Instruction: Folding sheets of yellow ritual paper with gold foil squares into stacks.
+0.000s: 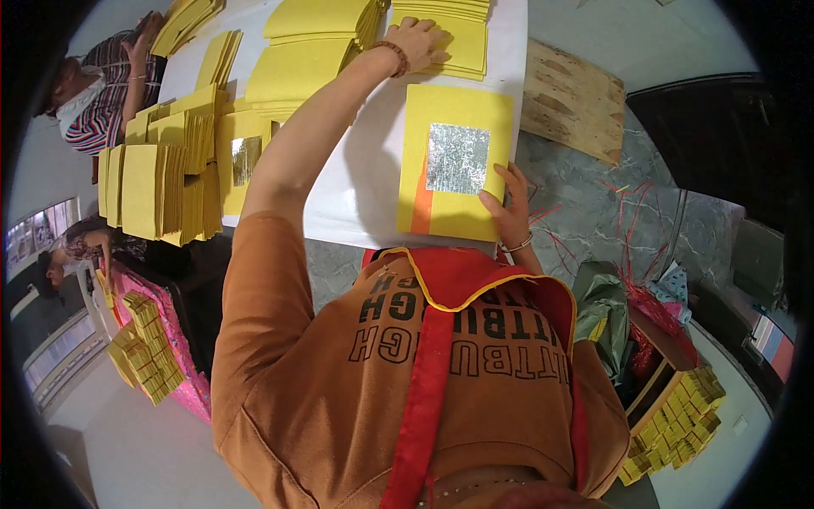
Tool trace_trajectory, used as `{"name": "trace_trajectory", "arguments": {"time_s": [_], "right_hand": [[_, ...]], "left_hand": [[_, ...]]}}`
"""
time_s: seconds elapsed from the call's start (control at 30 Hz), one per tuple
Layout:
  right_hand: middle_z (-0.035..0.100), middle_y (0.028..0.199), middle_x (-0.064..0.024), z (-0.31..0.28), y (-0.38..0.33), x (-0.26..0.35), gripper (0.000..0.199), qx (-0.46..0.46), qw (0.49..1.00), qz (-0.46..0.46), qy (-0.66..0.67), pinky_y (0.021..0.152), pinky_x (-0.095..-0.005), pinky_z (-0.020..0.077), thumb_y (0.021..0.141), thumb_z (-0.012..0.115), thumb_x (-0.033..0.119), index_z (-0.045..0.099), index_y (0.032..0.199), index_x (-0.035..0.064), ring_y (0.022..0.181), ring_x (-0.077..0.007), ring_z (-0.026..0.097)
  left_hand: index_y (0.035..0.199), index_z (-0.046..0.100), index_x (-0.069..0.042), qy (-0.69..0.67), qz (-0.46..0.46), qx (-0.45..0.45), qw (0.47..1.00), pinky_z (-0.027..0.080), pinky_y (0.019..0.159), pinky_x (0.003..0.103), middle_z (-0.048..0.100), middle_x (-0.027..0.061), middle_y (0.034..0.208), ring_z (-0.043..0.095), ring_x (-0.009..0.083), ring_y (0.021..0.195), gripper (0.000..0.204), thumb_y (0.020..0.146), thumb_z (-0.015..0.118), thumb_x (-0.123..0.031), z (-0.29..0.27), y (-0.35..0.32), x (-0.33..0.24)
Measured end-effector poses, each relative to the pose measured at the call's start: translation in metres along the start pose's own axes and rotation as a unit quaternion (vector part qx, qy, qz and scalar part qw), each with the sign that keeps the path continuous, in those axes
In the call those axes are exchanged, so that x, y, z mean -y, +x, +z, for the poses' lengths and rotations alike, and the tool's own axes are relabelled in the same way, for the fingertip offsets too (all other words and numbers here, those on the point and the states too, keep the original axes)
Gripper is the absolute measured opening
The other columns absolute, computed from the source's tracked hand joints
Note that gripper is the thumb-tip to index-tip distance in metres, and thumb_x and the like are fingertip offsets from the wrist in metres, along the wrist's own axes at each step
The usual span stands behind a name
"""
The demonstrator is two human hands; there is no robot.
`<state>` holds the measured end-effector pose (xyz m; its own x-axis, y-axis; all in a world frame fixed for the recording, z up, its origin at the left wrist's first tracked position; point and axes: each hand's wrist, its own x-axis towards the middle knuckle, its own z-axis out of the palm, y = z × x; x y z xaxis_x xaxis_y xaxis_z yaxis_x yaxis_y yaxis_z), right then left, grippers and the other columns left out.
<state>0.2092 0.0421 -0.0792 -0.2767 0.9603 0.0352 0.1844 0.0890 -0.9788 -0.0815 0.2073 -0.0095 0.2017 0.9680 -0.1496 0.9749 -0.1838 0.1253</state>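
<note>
My left hand (415,47) lies with its fingers spread on a stack of yellow paper sheets (462,51) at the table's far right. A brown bead bracelet circles that wrist. Closer to me is a yellow sheet (458,106) with a silver foil square (459,159) and an orange strip (421,199) left of the foil. At the sheet's right edge, my right hand (510,212) rests thumb and fingertips on the paper, spread apart. Whether more sheets lie beneath that one, I cannot tell.
Folded yellow paper bundles (157,182) and large yellow stacks (297,72) fill the white table's (339,204) left side. A wooden board (572,102) is beyond the right edge. Two other people are at the left, one in a striped top (102,93). Red strings (627,220) hang at right.
</note>
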Motion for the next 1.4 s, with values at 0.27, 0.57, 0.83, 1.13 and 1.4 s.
{"name": "trace_trajectory", "arguments": {"time_s": [0.27,0.57,0.83,1.13,1.4], "right_hand": [[0.039,0.125,-0.0135,-0.006,0.001,0.005,0.047,0.017,0.999,-0.005,-0.033,0.098,-0.0370,0.0326,0.069,0.070,0.017,0.054,0.113,0.0096,0.117,-0.0273,0.039],[0.036,0.129,-0.0123,-0.008,0.005,-0.002,0.048,0.046,0.998,-0.012,-0.042,0.097,-0.0346,0.0326,0.073,0.067,0.013,0.051,0.119,0.0088,0.118,-0.0248,0.038],[0.023,0.139,-0.0141,-0.003,0.005,0.002,0.061,0.035,0.993,-0.001,0.111,0.102,-0.0347,0.0266,0.088,0.047,0.034,0.021,0.135,0.0038,0.127,-0.0242,0.028],[0.007,0.146,-0.0095,0.016,-0.001,0.022,0.070,0.061,0.952,0.050,0.296,0.106,-0.0347,0.0203,0.093,0.031,0.047,-0.002,0.140,0.0067,0.133,-0.0220,0.016],[0.018,0.142,-0.0114,0.002,-0.001,-0.003,0.061,0.029,0.984,-0.003,0.175,0.106,-0.0366,0.0185,0.092,0.031,0.042,0.012,0.136,0.0056,0.130,-0.0235,0.022]], "left_hand": [[0.097,0.061,-0.006,-0.159,0.103,-0.125,0.974,0.041,0.077,0.037,0.058,0.0121,0.094,0.053,0.0301,0.086,0.023,0.075,0.061,-0.012,0.000,-0.173,-0.062],[0.097,0.060,-0.009,-0.190,0.129,-0.171,0.958,0.036,0.084,0.040,0.049,0.0093,0.110,0.045,0.0288,0.104,0.034,0.064,0.070,-0.011,0.054,-0.242,-0.109],[0.134,0.025,-0.010,-0.330,-0.006,-0.119,0.936,0.022,0.104,0.045,0.013,0.0237,0.140,0.014,0.0375,0.131,0.092,0.062,0.078,-0.031,0.060,-0.232,-0.104],[0.140,0.002,-0.005,-0.389,-0.011,-0.023,0.921,0.015,0.108,0.045,-0.002,0.0256,0.143,0.003,0.0369,0.134,0.113,0.063,0.077,-0.041,0.067,-0.224,-0.103],[0.139,0.016,-0.004,-0.459,-0.047,-0.173,0.870,0.019,0.104,0.046,0.017,0.0278,0.139,0.017,0.0397,0.129,0.083,0.080,0.059,-0.044,0.086,-0.226,-0.101]]}}
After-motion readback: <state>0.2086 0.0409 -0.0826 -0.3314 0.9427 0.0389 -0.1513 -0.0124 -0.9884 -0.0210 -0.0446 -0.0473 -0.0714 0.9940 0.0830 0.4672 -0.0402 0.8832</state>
